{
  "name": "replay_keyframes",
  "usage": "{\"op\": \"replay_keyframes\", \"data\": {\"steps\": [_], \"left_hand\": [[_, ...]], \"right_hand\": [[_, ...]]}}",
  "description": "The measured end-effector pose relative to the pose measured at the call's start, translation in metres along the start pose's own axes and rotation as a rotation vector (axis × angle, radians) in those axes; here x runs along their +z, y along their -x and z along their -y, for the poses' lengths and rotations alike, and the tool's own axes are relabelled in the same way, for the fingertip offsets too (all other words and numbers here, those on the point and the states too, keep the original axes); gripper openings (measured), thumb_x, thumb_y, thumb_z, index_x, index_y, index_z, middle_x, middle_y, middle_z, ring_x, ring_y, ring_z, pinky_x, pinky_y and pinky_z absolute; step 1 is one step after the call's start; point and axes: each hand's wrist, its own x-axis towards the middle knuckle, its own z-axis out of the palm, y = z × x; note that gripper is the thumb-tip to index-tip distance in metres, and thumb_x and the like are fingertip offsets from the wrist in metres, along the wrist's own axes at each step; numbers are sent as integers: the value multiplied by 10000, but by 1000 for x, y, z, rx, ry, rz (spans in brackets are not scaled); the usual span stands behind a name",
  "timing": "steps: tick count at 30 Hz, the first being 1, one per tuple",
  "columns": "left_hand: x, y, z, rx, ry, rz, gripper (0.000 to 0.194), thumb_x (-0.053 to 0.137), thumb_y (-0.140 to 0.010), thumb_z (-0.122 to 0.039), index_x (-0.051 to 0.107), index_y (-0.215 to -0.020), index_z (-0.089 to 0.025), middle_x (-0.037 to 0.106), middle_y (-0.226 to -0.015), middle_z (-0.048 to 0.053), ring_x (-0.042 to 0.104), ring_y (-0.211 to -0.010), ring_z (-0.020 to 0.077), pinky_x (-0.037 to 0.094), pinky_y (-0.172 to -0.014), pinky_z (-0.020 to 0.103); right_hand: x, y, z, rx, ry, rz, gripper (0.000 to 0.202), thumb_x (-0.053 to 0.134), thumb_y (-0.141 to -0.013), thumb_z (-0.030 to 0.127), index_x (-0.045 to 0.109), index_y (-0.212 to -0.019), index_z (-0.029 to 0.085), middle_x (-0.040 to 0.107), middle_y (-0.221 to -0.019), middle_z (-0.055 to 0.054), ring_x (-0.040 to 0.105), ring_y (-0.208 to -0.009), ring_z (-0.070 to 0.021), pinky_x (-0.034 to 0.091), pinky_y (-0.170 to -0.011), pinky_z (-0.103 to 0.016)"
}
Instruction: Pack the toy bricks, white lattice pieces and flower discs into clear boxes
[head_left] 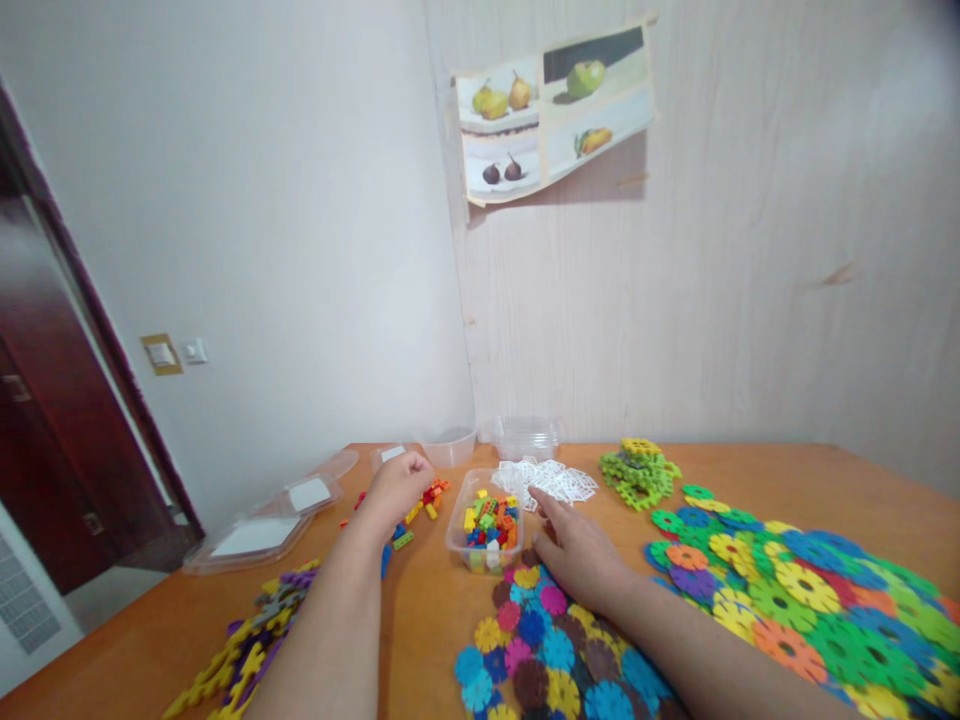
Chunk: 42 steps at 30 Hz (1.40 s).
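Note:
A clear plastic tub (455, 535) holds small building bricks (491, 520) in yellow, red, orange, green, blue and white. Left of it, my left hand (405, 485) is closed with its fingers bent down over a loose pile of bricks (433, 497); the fingertips are partly hidden, so I cannot make out what they hold. Just right of the tub, my right hand (574, 548) has its fingers apart and holds nothing. It rests by a spread of small notched discs (556, 648), close to the tub's edge.
White flat pieces (547, 480) lie behind the tub, with clear containers (525, 437) against the wall. Green interlocking pieces (639, 475) and a heap of large notched discs (806, 585) lie right. Lids (255, 535) and yellow-purple pieces (251, 650) lie left.

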Motion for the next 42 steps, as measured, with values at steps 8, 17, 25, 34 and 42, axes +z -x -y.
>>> {"op": "replay_keyframes", "data": {"steps": [8,17,25,34,42], "left_hand": [[3,4,-10,3,23,25,154,514,-777,-264,644,-788,-182,690,-732,30,610,-651,152,414,-580,234],[33,8,27,-87,-714,79,191,528,-824,-285,707,-885,-260,746,-993,81,669,-947,274,448,-788,367],[40,13,22,-68,-743,100,210,524,-800,-201,698,-906,-251,752,-991,95,664,-1019,302,419,-881,423],[26,-2,14,-117,-181,-87,114,602,-731,-229,644,-831,-194,709,-788,61,647,-744,206,435,-635,275],[4,-12,11,-111,237,-224,269,593,-762,-349,701,-940,-178,721,-798,43,653,-697,181,458,-591,245]], "right_hand": [[3,-1,-4,-13,6,6,689,512,-835,256,397,-1513,205,585,-1396,-125,569,-1231,-263,427,-990,-363],[2,0,-1,-21,34,-3,661,497,-835,252,432,-1491,212,623,-1337,-114,605,-1178,-262,451,-968,-356],[1,0,-1,-21,37,-1,621,500,-838,254,477,-1457,199,616,-1342,-120,599,-1180,-264,445,-973,-360],[1,-1,-1,-23,42,3,599,502,-849,260,489,-1445,195,601,-1379,-116,577,-1223,-262,428,-1003,-360],[0,0,0,-37,51,4,579,493,-859,273,506,-1428,166,602,-1380,-125,572,-1230,-270,419,-1028,-374]]}}
